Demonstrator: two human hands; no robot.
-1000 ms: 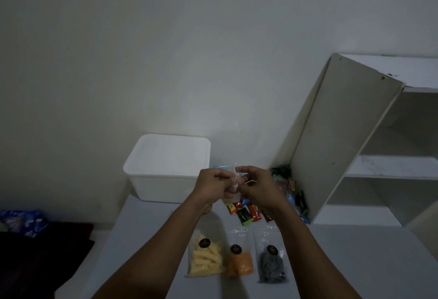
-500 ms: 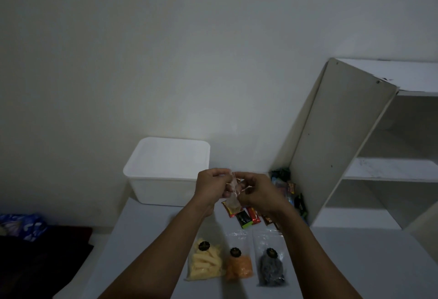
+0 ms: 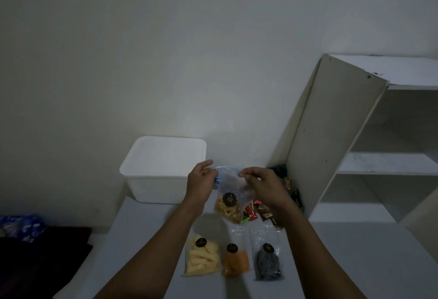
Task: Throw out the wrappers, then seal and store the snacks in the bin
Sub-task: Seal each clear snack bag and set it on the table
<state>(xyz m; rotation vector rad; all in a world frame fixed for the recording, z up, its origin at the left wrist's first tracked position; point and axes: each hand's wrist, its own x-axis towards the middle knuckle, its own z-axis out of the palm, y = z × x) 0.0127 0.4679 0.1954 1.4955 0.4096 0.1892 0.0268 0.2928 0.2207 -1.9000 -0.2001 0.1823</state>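
My left hand (image 3: 201,181) and my right hand (image 3: 262,185) both pinch the blue-edged top of a clear zip bag of pale snacks (image 3: 228,204), which hangs upright above the table. On the table below lie three more clear snack bags in a row: yellow sticks (image 3: 201,259), orange pieces (image 3: 235,260) and dark pieces (image 3: 267,262). A white bin (image 3: 163,168) with its lid on stands at the back left of the table. Small coloured wrappers (image 3: 258,213) lie behind the held bag, partly hidden by my right arm.
A white shelf unit (image 3: 331,137) stands tilted at the right, with more wrappers (image 3: 288,185) at its foot. The grey table (image 3: 142,227) ends at the left, where dark and blue patterned cloth (image 3: 23,227) lies lower down. A plain wall is behind.
My hands were close together working a small crumpled bag top. Now they have spread apart and the bag hangs stretched open between them, its snacks and black label showing.
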